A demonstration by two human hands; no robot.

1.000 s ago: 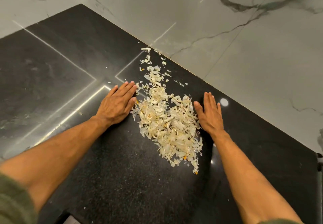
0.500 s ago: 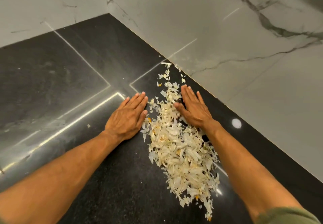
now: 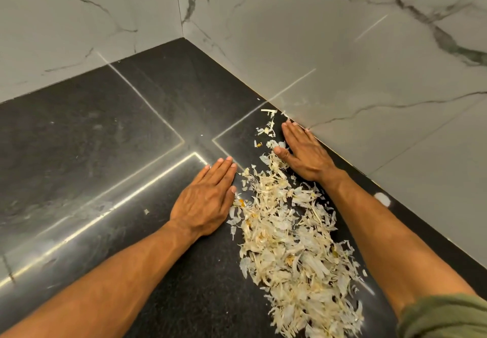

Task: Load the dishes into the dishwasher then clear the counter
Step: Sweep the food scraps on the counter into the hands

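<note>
A long pile of pale dry peel scraps [image 3: 287, 240] lies on the black stone counter [image 3: 110, 153], running from near the wall toward me. My left hand [image 3: 205, 200] lies flat on the counter, fingers straight, its thumb side touching the pile's left edge. My right hand [image 3: 305, 153] lies flat at the far end of the pile, fingers straight, close against the foot of the wall. A few loose scraps [image 3: 267, 127] lie just left of its fingertips. Both hands hold nothing.
White marble-look wall tiles [image 3: 342, 61] rise along the right and the back, meeting in a corner [image 3: 181, 34] beyond my hands. Bright strip-light reflections [image 3: 126, 200] cross the glossy counter on the left. A green sleeve [image 3: 445, 316] shows at the lower right.
My right hand has slid away from me along the wall to the pile's far end. The left hand has stayed flat beside the pile. The view has shifted so the pile reaches nearer me.
</note>
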